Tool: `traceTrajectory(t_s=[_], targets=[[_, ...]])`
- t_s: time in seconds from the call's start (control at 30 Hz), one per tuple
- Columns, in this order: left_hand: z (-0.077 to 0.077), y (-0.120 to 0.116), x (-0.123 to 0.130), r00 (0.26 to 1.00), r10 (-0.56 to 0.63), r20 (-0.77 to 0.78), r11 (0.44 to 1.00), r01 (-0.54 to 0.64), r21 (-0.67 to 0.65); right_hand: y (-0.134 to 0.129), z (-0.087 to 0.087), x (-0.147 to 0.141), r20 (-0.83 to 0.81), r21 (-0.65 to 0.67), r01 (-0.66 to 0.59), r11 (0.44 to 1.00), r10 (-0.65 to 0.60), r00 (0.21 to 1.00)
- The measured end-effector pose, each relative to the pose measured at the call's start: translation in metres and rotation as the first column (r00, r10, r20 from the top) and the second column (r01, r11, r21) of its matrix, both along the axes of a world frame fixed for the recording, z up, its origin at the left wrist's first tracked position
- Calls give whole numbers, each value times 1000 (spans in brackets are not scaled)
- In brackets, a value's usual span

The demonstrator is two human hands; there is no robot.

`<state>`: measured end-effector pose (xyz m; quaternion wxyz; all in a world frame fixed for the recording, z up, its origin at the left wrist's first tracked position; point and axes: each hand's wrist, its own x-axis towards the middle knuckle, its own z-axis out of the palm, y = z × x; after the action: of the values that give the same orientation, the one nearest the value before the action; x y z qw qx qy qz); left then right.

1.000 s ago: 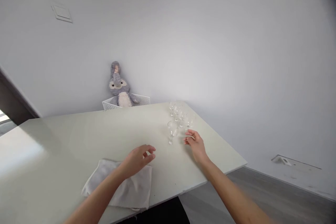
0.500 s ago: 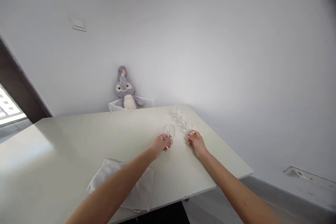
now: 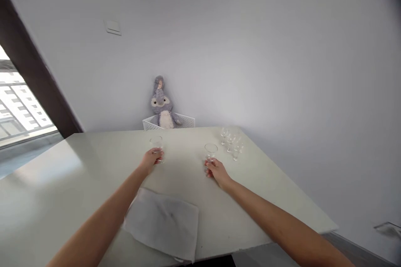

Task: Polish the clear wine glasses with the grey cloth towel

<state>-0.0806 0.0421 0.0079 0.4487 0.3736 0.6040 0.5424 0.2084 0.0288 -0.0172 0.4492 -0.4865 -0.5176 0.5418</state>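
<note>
My left hand (image 3: 152, 159) is closed around a clear stemmed glass (image 3: 156, 142), held upright over the left-middle part of the table. A second clear stemmed glass (image 3: 211, 151) stands upright in my right hand (image 3: 216, 170), its fingers wrapped round the lower part. Whether either glass touches the tabletop I cannot tell. Beyond my right hand, several more stemmed glasses (image 3: 231, 141) stand grouped near the table's far right corner. Below and between my arms lies a folded white cloth (image 3: 166, 223).
The pale table (image 3: 269, 200) ends at a right edge beside the wall. Behind it, a grey plush toy (image 3: 163, 110) sits in a white perforated basket (image 3: 187, 122). A window (image 3: 21, 104) with a dark frame is at the left.
My left hand has carried its glass to the left. My right hand has drawn its glass away from the group, toward the middle. The view has turned slightly left.
</note>
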Motion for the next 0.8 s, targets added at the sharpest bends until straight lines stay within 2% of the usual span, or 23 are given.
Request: traceTrajectory(t_s=[0.1,0.23,0.4,0.57,0.63,0.7,0.8], targets=[[3,2,-42,991,132,-2,991,-132,0,11,-2,-41,25,-2,-68,998,68,997],[8,4,-78,972,233,28,972,-233,22,21,-7,-100,57,12,-145,989,144,988],[4,9,-102,941,336,42,941,-337,34,28,-10,-170,91,41,-226,973,222,971],[-13,0,-107,847,532,-8,846,-532,26,25,-1,-226,101,33,-339,940,334,937],[-18,-9,-105,814,579,-32,815,-578,52,20,4,-237,98,25,-411,911,406,908],[-20,-19,-102,799,598,-59,801,-593,80,14,6,-237,98,26,-476,879,471,876],[-24,-33,-95,800,591,-106,807,-582,105,5,3,-212,86,81,-540,838,534,841]])
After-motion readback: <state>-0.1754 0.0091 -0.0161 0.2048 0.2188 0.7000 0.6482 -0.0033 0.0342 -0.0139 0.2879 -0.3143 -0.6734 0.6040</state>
